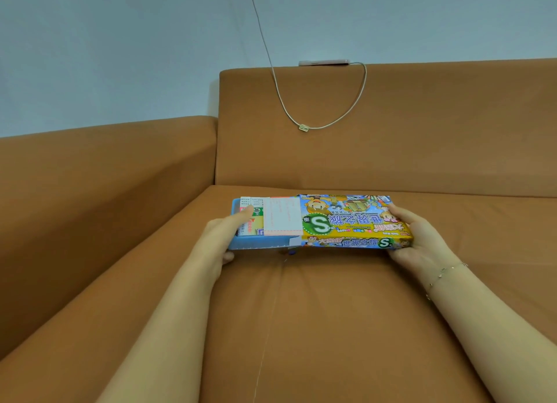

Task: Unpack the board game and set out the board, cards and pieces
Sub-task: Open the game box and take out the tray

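On the seat of a tan sofa [120, 221] lies the board game. The left hand [221, 232] grips the left end of its blue tray [256, 243] — thumb laid flat on the cards [251, 215] inside, fingers curled beneath. A pale paper sheet [283, 217] lies on the tray's contents, just left of the colourful sleeve [349, 221], which covers the tray's right part. The right hand [419, 237] clasps the sleeve's right end — thumb on top.

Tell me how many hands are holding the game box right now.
2. The left hand grips the blue inner tray sliding out; the right hand grips the printed sleeve's right end.
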### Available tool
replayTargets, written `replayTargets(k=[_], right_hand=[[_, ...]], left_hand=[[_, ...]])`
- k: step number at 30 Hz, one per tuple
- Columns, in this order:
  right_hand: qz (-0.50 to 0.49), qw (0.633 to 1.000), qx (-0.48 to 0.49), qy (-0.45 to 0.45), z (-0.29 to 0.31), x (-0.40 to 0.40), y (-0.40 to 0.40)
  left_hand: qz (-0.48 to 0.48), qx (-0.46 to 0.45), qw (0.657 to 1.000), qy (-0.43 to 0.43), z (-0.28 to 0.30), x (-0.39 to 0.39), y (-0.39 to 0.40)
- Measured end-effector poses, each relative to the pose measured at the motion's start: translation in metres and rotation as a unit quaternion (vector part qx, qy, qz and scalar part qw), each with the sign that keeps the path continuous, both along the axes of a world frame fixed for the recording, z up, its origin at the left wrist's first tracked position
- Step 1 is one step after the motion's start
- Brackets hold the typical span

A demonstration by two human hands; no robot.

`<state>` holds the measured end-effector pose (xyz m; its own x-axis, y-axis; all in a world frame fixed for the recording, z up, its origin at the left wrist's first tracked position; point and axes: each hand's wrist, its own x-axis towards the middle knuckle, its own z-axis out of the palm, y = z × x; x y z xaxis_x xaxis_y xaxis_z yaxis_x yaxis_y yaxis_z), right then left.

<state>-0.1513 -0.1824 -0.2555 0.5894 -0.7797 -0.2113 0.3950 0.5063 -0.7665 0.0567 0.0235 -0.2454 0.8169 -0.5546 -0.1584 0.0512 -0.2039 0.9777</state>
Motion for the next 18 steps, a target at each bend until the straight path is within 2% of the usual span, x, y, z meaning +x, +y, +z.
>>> replayTargets(k=[2,7,13,18], right_hand=[[0.011,1.0,-0.004,0.0,0.0,0.004,0.005],[0.009,0.999,-0.031,-0.013,0.002,0.012,0.015],[0.003,1.0,-0.024,-0.009,0.002,0.006,0.01],[-0.052,0.998,0.011,-0.034,0.005,-0.01,0.001]], left_hand=[[-0.018,-0.013,1.0,0.014,0.0,-0.002,-0.001],[-0.096,-0.114,0.981,0.123,-0.004,-0.006,-0.003],[-0.045,-0.143,0.982,0.117,-0.007,-0.005,-0.005],[0.034,-0.194,0.974,0.11,-0.006,0.008,0.003]])
